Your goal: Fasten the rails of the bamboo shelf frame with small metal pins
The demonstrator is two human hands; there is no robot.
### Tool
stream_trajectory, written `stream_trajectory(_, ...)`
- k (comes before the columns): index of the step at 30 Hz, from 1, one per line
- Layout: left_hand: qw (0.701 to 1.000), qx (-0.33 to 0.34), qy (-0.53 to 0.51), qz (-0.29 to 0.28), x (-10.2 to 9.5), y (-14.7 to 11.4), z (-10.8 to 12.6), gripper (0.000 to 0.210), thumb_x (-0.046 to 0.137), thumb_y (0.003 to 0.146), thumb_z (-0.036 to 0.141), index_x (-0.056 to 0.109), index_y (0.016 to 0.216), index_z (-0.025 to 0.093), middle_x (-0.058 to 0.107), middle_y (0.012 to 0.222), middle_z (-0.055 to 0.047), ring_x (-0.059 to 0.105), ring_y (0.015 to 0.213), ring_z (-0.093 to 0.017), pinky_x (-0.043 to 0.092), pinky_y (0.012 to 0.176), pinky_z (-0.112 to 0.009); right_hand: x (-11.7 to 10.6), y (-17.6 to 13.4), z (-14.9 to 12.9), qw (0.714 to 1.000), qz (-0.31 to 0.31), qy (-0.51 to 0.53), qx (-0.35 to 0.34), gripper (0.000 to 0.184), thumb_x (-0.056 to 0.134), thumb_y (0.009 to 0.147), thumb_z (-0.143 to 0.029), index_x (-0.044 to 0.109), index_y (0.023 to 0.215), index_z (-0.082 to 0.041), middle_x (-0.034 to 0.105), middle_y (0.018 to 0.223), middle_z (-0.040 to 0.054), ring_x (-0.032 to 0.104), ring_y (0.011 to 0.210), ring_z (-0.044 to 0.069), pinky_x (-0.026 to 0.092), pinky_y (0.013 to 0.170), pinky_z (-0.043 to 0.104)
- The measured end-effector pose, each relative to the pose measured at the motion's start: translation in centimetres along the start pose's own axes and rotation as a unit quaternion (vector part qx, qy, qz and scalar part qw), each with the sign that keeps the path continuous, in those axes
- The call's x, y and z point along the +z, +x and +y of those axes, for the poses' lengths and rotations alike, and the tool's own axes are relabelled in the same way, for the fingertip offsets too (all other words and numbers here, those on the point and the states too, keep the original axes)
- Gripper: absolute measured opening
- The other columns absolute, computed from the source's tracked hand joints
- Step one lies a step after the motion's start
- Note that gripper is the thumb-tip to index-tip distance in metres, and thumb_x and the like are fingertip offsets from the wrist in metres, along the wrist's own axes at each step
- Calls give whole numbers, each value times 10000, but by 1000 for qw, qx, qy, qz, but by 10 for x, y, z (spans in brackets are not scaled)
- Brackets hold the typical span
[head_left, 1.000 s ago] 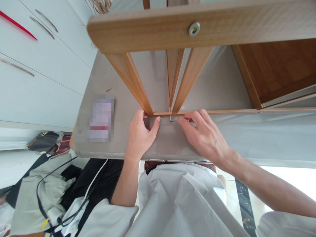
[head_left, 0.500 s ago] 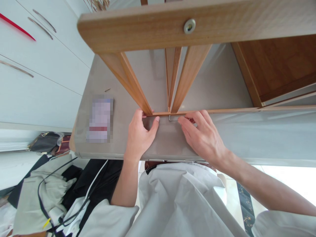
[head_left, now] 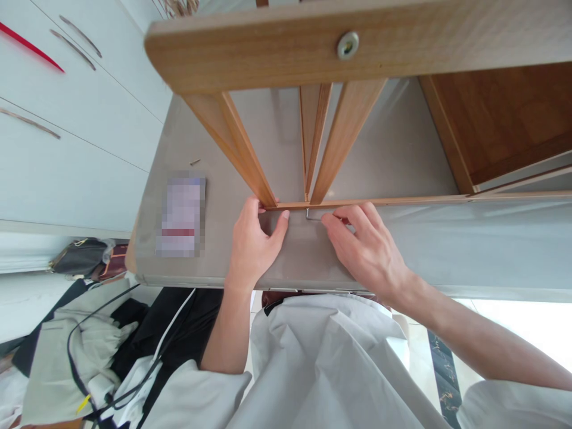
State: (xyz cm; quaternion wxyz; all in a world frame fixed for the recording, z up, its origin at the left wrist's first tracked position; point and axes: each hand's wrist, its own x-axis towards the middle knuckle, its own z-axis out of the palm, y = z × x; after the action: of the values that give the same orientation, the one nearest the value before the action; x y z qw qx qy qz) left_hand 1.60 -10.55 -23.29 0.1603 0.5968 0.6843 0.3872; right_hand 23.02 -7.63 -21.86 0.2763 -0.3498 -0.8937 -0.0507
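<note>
Wooden frame [head_left: 353, 137] standing on the grey desk [head_left: 308, 268], with its lower rail [head_left: 420, 199] running left-right in front of the person. L-shaped metal key [head_left: 314, 218] is at the near side of that rail, just below the foot of the slanting slat [head_left: 346, 143]. Short leg points away from the person, up to the rail; whether its tip is seated in anything, can't tell, too small. Long leg runs rightward, close to parallel with the rail, and its right end goes into the fingers of the right hand [head_left: 370, 247]. Right hand is therefore the nearer one: thumb and fingers together, pinched on the key, which lies to the left of them. Left hand [head_left: 254, 247] is clamped round the left end of the lower rail, thumb on the near side, fingers reaching behind; that thumb sits left of the key, near but apart from it. Upper rail [head_left: 250, 50] passes over the far side of the work, metal bolt [head_left: 347, 45] in its face. Blurred flat item [head_left: 181, 217] lies on the desk, left of both hands, a small thin piece [head_left: 195, 162] just beyond it
</note>
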Motion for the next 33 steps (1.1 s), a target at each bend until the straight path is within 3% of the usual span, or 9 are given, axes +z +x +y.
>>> stream_trajectory(9,1000,-3,4,-3,0,0,1,276,676,934,309,585,1186,242,735,1208,-45,699,1102,-216,551,1037,-411,-8,9,7,999,-52,4,-1,348,439,899,75,659,1045,-151,642,1001,118,471,895,215,502,720,323)
stream_trajectory(24,1000,-4,5,-6,-1,0,2,276,671,938,315,578,1187,240,723,1226,-50,696,1101,-218,552,1036,-409,6,-2,17,998,8,50,21,265,530,957,-47,692,1079,-216,660,1015,96,531,902,213,521,762,352)
stream_trajectory(33,1000,-2,4,-2,-1,0,1,283,681,933,304,575,1187,243,730,1213,-39,698,1073,-204,551,1022,-395,6,-2,21,1000,6,31,-2,302,526,933,8,672,1103,-193,646,1031,99,513,915,210,519,738,329)
